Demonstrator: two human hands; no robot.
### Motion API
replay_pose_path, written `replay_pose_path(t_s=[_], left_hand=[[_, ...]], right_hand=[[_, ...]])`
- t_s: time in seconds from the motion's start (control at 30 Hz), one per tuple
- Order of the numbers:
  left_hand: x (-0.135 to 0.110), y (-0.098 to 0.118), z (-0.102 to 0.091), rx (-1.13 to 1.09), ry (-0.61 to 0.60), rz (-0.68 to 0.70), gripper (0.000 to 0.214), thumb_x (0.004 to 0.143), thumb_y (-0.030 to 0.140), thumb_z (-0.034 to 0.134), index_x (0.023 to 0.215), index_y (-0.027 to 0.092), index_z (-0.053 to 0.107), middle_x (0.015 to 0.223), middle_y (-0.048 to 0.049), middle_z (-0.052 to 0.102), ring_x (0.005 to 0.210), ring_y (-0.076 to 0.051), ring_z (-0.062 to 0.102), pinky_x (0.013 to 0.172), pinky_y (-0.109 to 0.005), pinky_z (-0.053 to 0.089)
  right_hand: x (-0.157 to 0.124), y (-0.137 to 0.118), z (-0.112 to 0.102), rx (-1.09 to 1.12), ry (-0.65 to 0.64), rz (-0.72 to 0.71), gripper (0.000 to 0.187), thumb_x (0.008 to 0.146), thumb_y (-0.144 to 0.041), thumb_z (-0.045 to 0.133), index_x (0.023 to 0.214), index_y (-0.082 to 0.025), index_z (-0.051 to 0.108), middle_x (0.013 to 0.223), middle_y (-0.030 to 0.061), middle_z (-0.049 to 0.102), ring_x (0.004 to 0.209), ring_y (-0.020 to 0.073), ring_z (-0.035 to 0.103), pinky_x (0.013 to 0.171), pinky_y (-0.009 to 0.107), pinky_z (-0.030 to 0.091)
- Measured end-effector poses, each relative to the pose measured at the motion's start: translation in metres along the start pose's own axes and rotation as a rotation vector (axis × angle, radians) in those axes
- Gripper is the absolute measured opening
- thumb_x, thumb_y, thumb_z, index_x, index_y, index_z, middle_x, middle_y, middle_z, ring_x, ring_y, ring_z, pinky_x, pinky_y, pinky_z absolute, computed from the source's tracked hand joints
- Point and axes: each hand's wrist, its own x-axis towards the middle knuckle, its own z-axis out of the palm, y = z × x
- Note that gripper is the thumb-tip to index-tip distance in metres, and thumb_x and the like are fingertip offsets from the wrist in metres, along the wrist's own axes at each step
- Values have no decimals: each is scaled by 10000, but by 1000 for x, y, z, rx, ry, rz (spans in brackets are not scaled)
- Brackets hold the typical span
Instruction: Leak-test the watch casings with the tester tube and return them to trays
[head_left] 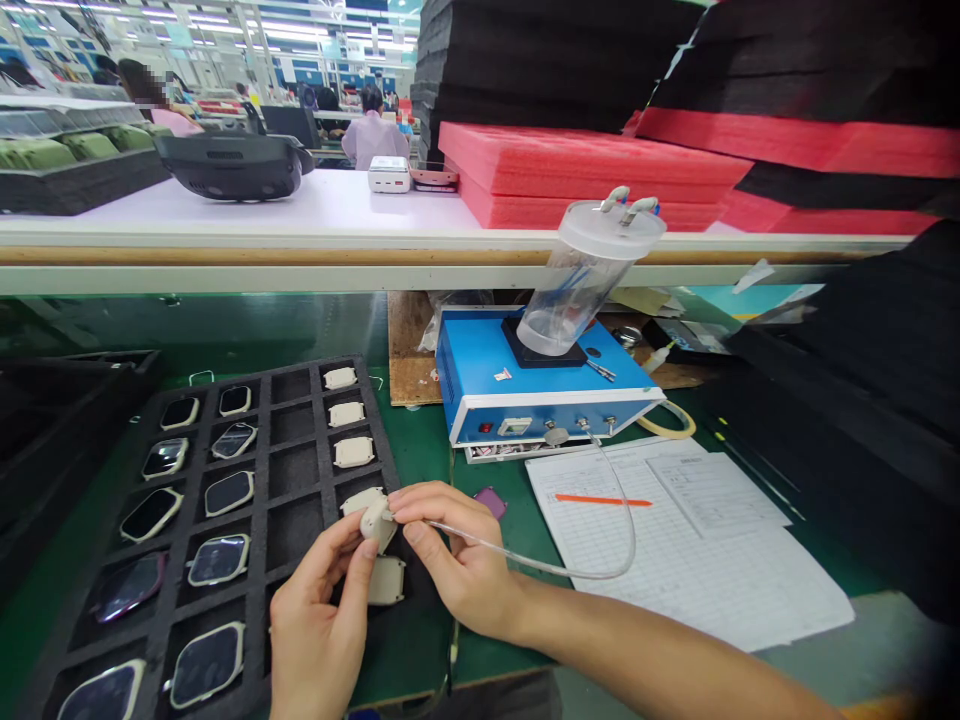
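Note:
My left hand is closed, with thumb and fingertips pinching a beige watch case on edge above the foam tray. Fingers of my right hand close round the end of a clear tube, which meets the side of the case. Whether its tip touches or enters the case is hidden by my fingers. From there the tube loops back to a blue control box. In the tray's left columns lie several watches with dark screens; the right column holds several beige cases.
A clear cylinder stands tilted on the blue box. Papers with an orange strip lie to the right. A purple piece rests near my right hand. Black and red foam is stacked on the shelf.

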Motion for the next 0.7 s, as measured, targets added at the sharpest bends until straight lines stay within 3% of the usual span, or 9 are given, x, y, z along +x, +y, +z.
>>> replay_pose_path(t_s=[0.17, 0.37, 0.7], left_hand=[[-1, -1, 0, -3, -7, -16, 403, 830, 524, 791, 1033, 177, 807, 1043, -129, 831, 906, -293, 820, 834, -345, 674], [0, -2, -1, -3, -7, 11, 341, 852, 467, 778, 1041, 184, 808, 1031, -116, 835, 875, -260, 823, 792, -288, 669], [-3, 0, 0, 22, -25, 34, 318, 885, 448, 743, 1048, 185, 814, 1033, -119, 835, 866, -272, 823, 755, -295, 675]], right_hand=[[0, 0, 1, -11, 8, -3, 145, 1007, -203, 629, 1023, -232, 770, 1016, 88, 804, 1005, 218, 769, 910, 381, 639], [0, 1, 0, -12, 1, -9, 145, 1009, -206, 627, 1026, -235, 768, 1014, 89, 804, 1006, 216, 768, 902, 378, 642], [-1, 1, 0, 4, 1, -21, 183, 993, -152, 626, 1051, -246, 772, 1017, 81, 798, 1014, 221, 769, 914, 376, 631]])
